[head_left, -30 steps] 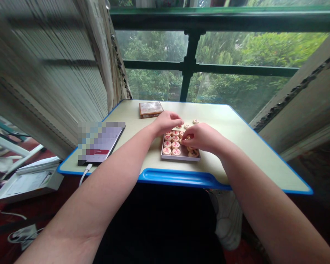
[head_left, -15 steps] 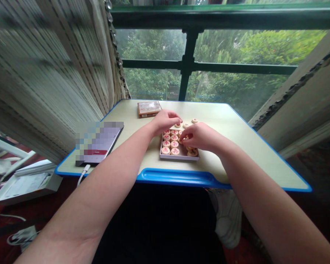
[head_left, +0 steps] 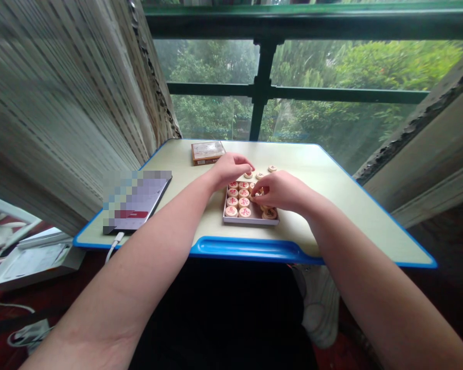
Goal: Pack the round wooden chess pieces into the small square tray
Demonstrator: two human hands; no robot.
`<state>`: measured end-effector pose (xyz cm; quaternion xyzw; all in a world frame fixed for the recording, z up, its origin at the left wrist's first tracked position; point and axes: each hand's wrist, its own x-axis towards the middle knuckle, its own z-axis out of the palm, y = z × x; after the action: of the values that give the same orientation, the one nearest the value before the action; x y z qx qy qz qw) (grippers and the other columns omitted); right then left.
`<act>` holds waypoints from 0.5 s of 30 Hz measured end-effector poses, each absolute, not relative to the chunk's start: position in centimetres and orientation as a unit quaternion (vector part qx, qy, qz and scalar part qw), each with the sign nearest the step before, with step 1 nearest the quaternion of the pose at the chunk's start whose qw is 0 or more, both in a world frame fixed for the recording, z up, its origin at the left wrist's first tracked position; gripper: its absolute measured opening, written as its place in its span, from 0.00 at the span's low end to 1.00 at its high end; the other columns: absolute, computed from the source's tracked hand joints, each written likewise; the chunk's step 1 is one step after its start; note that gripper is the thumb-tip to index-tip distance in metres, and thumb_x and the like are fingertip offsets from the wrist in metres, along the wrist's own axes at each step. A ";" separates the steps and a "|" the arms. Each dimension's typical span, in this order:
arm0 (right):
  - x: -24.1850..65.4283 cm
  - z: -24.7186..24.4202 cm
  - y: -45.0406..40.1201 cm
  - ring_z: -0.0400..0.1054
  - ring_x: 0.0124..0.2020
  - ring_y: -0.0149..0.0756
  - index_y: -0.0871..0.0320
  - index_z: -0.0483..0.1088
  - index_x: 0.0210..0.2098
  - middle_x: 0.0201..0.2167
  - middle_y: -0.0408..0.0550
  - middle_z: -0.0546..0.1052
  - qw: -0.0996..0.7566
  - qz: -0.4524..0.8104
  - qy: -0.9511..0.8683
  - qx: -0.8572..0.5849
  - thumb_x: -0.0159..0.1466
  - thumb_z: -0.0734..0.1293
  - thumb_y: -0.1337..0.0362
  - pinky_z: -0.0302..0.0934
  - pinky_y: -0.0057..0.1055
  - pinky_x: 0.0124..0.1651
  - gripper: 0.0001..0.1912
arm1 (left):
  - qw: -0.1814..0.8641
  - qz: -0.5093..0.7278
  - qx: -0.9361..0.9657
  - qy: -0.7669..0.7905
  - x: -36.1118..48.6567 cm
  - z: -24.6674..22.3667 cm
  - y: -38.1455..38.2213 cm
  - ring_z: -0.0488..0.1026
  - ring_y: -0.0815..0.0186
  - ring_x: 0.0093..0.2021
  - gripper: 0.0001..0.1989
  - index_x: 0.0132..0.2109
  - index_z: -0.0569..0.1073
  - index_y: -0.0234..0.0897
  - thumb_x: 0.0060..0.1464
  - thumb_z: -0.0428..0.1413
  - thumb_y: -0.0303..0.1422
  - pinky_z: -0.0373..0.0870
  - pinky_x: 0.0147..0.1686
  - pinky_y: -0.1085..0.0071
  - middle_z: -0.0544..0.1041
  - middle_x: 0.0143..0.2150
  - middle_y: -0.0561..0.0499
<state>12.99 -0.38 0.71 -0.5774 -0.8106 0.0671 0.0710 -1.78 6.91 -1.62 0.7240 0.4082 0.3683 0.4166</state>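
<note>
A shallow white box (head_left: pixel 250 221) on the table holds rows of round wooden Chinese chess pieces (head_left: pixel 244 202). Most of those showing carry red characters; a dark-marked piece (head_left: pixel 269 213) lies in the front right corner. My right hand (head_left: pixel 280 191) reaches over the box's right side, thumb and forefinger pinched on a piece inside it, largely covered by the fingers. Just behind the box, my left hand (head_left: pixel 234 168) has its fingers curled down onto a single piece (head_left: pixel 248 175). Two more loose pieces, one nearer (head_left: pixel 260 176) and one farther (head_left: pixel 272 168), lie behind the box.
A flat brown box (head_left: pixel 208 152) lies at the back left of the table. On the left edge rests a tablet (head_left: pixel 139 203), partly blurred, with a white cable (head_left: pixel 114 246). A blue tray ledge (head_left: pixel 249 247) lines the front edge. Curtains (head_left: pixel 81 92) hang beside the window.
The view has shifted very slightly. Both hands stay in nearly the same place and pose, and the pieces in the box look unchanged.
</note>
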 end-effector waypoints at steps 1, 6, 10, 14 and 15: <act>13.0 0.7 -0.4 0.65 0.26 0.31 0.52 0.78 0.33 0.27 0.43 0.78 0.072 0.071 -0.811 -0.576 0.51 0.65 0.63 0.54 0.26 0.29 0.11 | 0.416 0.368 0.725 0.407 -1.8 -1.7 7.0 0.70 0.70 0.30 0.08 0.29 0.77 0.30 0.41 0.53 0.26 0.66 0.36 0.72 0.77 0.26 0.49; 13.3 0.9 -0.6 0.65 0.26 0.30 0.55 0.78 0.33 0.25 0.44 0.77 0.107 0.088 -0.817 -0.559 0.53 0.65 0.63 0.54 0.25 0.30 0.12 | 0.407 0.367 0.727 0.413 -1.9 -1.7 7.1 0.69 0.70 0.29 0.09 0.29 0.77 0.31 0.40 0.53 0.28 0.65 0.35 0.73 0.77 0.26 0.49; 14.3 1.0 0.0 0.65 0.26 0.31 0.58 0.78 0.33 0.24 0.46 0.76 0.186 0.054 -0.792 -0.578 0.55 0.62 0.63 0.54 0.26 0.30 0.13 | 0.402 0.374 0.724 0.417 -2.0 -1.7 7.0 0.69 0.69 0.30 0.09 0.29 0.77 0.31 0.39 0.53 0.28 0.65 0.36 0.73 0.77 0.27 0.49; 16.1 0.4 1.5 0.67 0.31 0.34 0.58 0.77 0.37 0.28 0.49 0.76 0.219 -0.006 -0.724 -0.654 0.57 0.61 0.63 0.57 0.27 0.34 0.14 | 0.392 0.376 0.722 0.429 -1.8 -2.0 7.0 0.68 0.70 0.29 0.09 0.29 0.77 0.31 0.39 0.53 0.28 0.65 0.34 0.73 0.76 0.26 0.50; 16.5 0.2 1.9 0.68 0.33 0.35 0.59 0.76 0.38 0.31 0.51 0.76 0.210 -0.011 -0.715 -0.667 0.56 0.62 0.63 0.58 0.28 0.35 0.15 | 0.388 0.375 0.722 0.434 -1.8 -2.1 7.0 0.68 0.70 0.28 0.09 0.29 0.77 0.31 0.39 0.53 0.28 0.65 0.33 0.74 0.76 0.26 0.50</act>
<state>16.50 1.91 0.17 -0.6669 -0.7148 -0.0114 0.2102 -1.79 7.00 -2.11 0.7215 0.4338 0.3749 0.3883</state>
